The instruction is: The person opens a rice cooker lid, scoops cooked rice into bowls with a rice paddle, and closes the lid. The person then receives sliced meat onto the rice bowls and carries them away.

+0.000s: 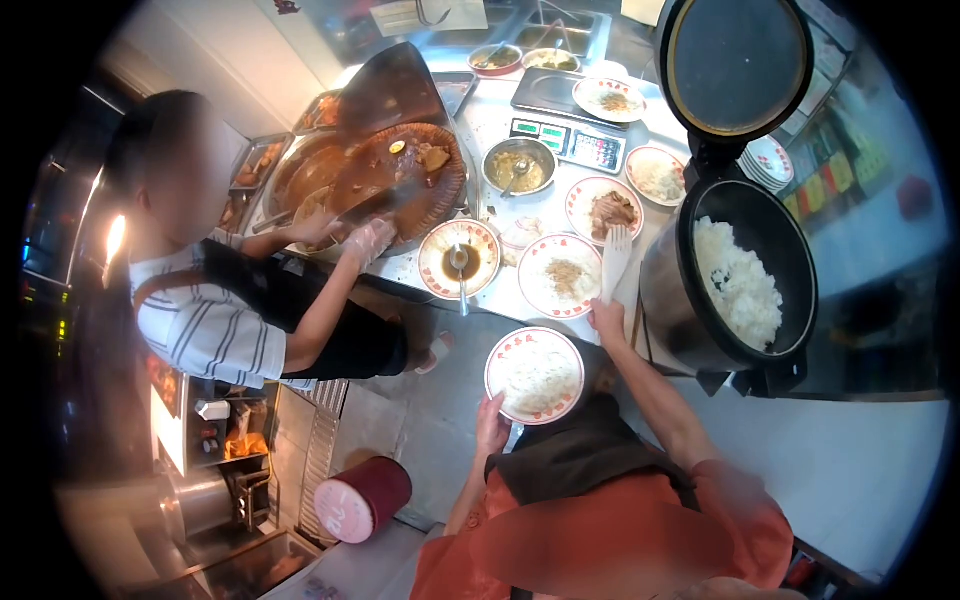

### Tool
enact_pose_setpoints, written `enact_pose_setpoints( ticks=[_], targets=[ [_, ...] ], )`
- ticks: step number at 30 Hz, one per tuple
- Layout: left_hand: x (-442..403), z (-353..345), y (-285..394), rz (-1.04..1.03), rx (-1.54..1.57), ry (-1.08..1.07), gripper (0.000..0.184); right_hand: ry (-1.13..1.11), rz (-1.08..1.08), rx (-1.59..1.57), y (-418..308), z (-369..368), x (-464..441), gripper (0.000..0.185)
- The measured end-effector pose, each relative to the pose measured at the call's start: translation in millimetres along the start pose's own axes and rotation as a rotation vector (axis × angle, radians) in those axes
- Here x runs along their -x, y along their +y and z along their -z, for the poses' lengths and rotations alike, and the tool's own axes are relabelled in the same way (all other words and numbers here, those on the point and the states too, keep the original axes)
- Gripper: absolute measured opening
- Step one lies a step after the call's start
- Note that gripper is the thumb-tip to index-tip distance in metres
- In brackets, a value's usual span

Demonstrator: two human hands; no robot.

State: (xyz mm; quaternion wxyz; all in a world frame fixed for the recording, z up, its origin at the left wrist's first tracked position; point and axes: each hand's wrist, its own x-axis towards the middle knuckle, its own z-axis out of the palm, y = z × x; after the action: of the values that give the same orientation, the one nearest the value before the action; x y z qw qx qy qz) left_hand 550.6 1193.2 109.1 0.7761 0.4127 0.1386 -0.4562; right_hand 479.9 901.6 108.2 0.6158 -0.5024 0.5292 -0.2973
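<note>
Left hand: this one (492,425) has the rice plate (491,371) pinched by its near-left edge, so fingers closed up on the rim, nothing loose about it.
Rice plate: up off the counter (488,122), held over the floor just in front of the dark apron (570,450), heaped with white rice (543,378), red pattern round the rim.
Right hand: fist (606,320) wrapped round the handle of a white paddle (617,257), blade pointing away over the counter.
Paddle blade: right beside the minced-topping plate (533,296) and the meat plate (580,226); can't tell if it's touching either, tbh.
Cooker: big dark pot (668,290) to the right, lid (735,65) up, loads of rice inside.
Sauce dish: brown liquid, spoon (461,262) in it, patterned rim (428,272), left of the minced-topping plate.
Scale: sits (595,153) behind the meat plate, metal bowl (486,177) to its left.
Co-worker: over on the left in stripes (210,325), gloved hand (370,242) by the big stew pan (463,185).
</note>
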Motion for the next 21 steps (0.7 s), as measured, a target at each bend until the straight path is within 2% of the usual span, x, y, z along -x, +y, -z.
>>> enact_pose_setpoints(
  ticks=[5,7,9,13,19,21],
  targets=[
    [-10,-15,-12,0.009,-0.042,-0.016,0.043,-0.054,0.015,0.082,-10,-23,-26,0.019],
    [-16,-22,-16,0.01,-0.043,-0.118,0.043,-0.072,0.002,0.135,-18,-29,-38,0.02],
    [-19,-35,-20,0.031,-0.047,-0.112,0.043,-0.089,-0.008,0.186,-20,-33,-54,0.02],
    [-34,-55,-36,0.048,-0.027,-0.173,0.044,-0.171,0.086,0.287,-29,-34,-78,0.024],
    [-64,-77,-57,0.076,-0.058,-0.241,0.044,-0.199,0.148,0.425,-88,-1,-36,0.029],
    [-74,-86,-64,0.083,-0.059,-0.254,0.043,-0.225,0.237,0.266,-108,19,3,0.027]
  ],
)
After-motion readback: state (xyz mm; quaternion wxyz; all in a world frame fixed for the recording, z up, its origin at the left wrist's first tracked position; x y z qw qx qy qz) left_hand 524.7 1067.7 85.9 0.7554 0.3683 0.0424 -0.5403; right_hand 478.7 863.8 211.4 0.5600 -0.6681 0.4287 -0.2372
